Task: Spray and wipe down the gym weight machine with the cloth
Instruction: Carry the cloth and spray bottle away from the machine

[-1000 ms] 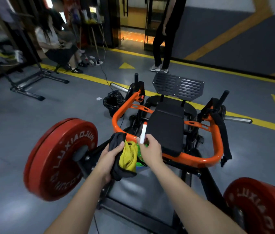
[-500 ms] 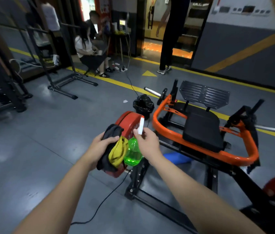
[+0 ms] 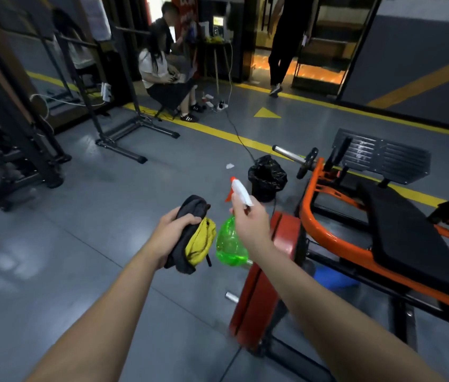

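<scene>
My left hand [image 3: 172,235] grips a bunched cloth [image 3: 194,238], dark grey outside with a yellow part showing. Just to its right, my right hand [image 3: 249,220] holds a green spray bottle [image 3: 228,244] by its white head, and the orange nozzle points up and left. The weight machine [image 3: 325,235] fills the right side, with an orange tube frame, a black seat pad [image 3: 408,238] and a ribbed black back plate. A red weight plate [image 3: 261,277] on its near bar sits edge-on right below my right wrist. Both hands hover above the floor, left of the frame.
A black bin bag [image 3: 267,176] stands on the floor beyond the bottle. A black cable [image 3: 238,133] runs from it to a power strip. Black rack feet [image 3: 124,139] spread at the left. Seated people [image 3: 162,75] and a standing person [image 3: 284,42] are at the back.
The view has swung left and the machine has slid to the right of the frame. The red plate now shows edge-on. The bottle has tilted, its nozzle now pointing up and left.
</scene>
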`<state>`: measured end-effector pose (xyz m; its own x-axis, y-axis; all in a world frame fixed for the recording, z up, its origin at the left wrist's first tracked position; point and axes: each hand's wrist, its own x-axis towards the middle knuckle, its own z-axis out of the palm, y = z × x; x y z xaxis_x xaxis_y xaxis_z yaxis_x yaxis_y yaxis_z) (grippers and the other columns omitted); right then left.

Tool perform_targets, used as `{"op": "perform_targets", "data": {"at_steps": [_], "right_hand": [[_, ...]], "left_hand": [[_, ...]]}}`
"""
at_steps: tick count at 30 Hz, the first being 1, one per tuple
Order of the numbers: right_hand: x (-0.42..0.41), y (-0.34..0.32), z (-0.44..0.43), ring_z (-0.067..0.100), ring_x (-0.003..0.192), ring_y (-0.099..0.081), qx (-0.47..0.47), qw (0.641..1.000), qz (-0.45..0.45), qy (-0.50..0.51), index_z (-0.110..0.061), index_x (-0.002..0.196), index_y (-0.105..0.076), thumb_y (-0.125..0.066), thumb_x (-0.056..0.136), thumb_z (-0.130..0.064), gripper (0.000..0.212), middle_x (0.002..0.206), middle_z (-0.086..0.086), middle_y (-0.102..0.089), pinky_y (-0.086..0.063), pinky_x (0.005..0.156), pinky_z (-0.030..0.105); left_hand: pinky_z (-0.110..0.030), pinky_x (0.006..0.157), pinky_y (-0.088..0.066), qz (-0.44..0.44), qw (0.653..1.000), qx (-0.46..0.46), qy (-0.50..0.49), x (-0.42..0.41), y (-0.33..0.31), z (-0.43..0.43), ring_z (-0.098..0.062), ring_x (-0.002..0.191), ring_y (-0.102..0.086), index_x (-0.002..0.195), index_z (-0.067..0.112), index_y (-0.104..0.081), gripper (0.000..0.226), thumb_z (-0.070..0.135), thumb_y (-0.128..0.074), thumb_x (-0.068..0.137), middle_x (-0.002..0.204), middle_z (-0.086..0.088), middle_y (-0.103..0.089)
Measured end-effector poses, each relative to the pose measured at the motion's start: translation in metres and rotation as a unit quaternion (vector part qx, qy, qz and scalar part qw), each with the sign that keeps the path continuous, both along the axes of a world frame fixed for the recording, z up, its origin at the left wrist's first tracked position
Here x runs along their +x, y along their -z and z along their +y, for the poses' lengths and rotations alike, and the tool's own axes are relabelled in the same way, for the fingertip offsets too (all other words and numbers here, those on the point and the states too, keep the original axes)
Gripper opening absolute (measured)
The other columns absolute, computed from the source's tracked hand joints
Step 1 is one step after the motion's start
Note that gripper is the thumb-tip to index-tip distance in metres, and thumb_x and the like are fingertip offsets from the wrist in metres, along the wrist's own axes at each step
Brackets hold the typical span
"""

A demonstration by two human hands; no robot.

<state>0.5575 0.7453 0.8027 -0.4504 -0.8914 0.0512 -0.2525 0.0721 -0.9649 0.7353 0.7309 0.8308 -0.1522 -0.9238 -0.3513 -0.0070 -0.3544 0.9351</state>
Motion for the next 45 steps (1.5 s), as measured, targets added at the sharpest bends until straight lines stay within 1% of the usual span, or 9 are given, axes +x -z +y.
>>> {"op": "perform_targets", "data": {"at_steps": [4,7,14,20,23,28,31,36,45], "right_hand": [[0.025,0.002,-0.056,0.017,0.063,-0.054,0.036,0.999,0.004,0.011,-0.019,0.093,-0.064,-0.054,0.102,-0.048,0.032,0.077,0.01,-0.065,-0.041,0.06,0.034],[0.038,0.009,-0.1,0.017,0.059,-0.05,0.057,0.998,0.007,0.04,-0.02,0.084,-0.059,-0.053,0.102,-0.048,0.035,0.066,0.004,-0.054,-0.036,0.057,0.033],[0.062,0.027,-0.183,0.027,0.081,-0.064,0.084,0.983,0.057,0.151,-0.012,0.096,-0.067,-0.054,0.103,-0.047,0.037,0.084,0.008,-0.069,-0.049,0.073,0.041],[0.092,0.011,-0.251,0.02,0.073,-0.06,0.085,0.962,0.021,0.259,-0.007,0.099,-0.068,-0.055,0.104,-0.04,0.036,0.088,0.013,-0.071,-0.039,0.056,0.015],[0.094,0.005,-0.283,0.015,0.073,-0.063,0.087,0.958,0.012,0.272,-0.012,0.093,-0.069,-0.055,0.103,-0.043,0.035,0.085,0.006,-0.073,-0.044,0.063,0.03],[0.074,0.018,-0.34,0.011,0.068,-0.061,0.103,0.952,0.018,0.287,-0.016,0.09,-0.068,-0.057,0.103,-0.043,0.032,0.081,0.003,-0.071,-0.042,0.058,0.021],[0.047,0.033,-0.382,0.018,0.07,-0.06,0.126,0.951,0.022,0.281,-0.013,0.093,-0.066,-0.055,0.103,-0.044,0.034,0.079,0.005,-0.067,-0.042,0.06,0.032],[-0.02,0.044,-0.474,0.019,0.084,-0.065,0.111,0.954,0.01,0.279,-0.021,0.11,-0.068,-0.053,0.104,-0.045,0.028,0.091,0.003,-0.071,-0.047,0.07,0.033],[-0.136,0.042,-0.623,0.017,0.074,-0.058,0.144,0.953,0.024,0.266,-0.025,0.1,-0.064,-0.055,0.104,-0.042,0.02,0.075,-0.004,-0.06,-0.041,0.063,0.031]], "left_hand": [[-0.023,0.056,-0.053,0.013,1.0,0.011,0.008,0.033,-0.006,-0.076,-0.018,0.064,-0.068,0.102,0.014,-0.069,0.011,0.01,-0.065,0.093,0.082,-0.008,-0.072],[-0.027,0.062,-0.053,-0.013,0.998,0.015,0.054,0.051,0.0,-0.146,-0.022,0.071,-0.067,0.103,0.013,-0.068,0.012,0.011,-0.067,0.092,0.089,-0.012,-0.071],[-0.027,0.061,-0.052,-0.027,0.985,0.011,0.168,0.071,0.017,-0.28,-0.025,0.074,-0.067,0.1,0.016,-0.067,0.01,0.012,-0.069,0.091,0.086,-0.009,-0.07],[-0.029,0.064,-0.052,-0.065,0.961,-0.015,0.267,0.111,0.005,-0.387,-0.023,0.072,-0.067,0.102,0.012,-0.069,0.011,0.011,-0.069,0.091,0.082,-0.006,-0.071],[-0.032,0.066,-0.051,-0.047,0.964,-0.016,0.26,0.113,0.001,-0.442,-0.027,0.076,-0.066,0.103,0.009,-0.068,0.013,0.013,-0.068,0.091,0.086,-0.01,-0.069],[-0.031,0.067,-0.051,-0.015,0.964,0.003,0.267,0.067,0.018,-0.512,-0.025,0.076,-0.066,0.101,0.011,-0.068,0.01,0.012,-0.068,0.091,0.086,-0.008,-0.069],[-0.028,0.064,-0.051,-0.006,0.955,0.018,0.296,0.021,0.033,-0.539,-0.024,0.075,-0.065,0.098,0.011,-0.067,0.01,0.007,-0.067,0.09,0.082,-0.007,-0.069],[-0.024,0.058,-0.052,-0.004,0.95,0.024,0.313,-0.056,0.043,-0.616,-0.023,0.071,-0.066,0.101,0.009,-0.067,0.011,0.004,-0.066,0.091,0.083,-0.009,-0.07],[-0.032,0.066,-0.055,-0.029,0.943,0.047,0.329,-0.176,0.049,-0.773,-0.025,0.08,-0.073,0.111,0.012,-0.069,0.022,0.013,-0.072,0.09,0.096,-0.012,-0.075]]}}
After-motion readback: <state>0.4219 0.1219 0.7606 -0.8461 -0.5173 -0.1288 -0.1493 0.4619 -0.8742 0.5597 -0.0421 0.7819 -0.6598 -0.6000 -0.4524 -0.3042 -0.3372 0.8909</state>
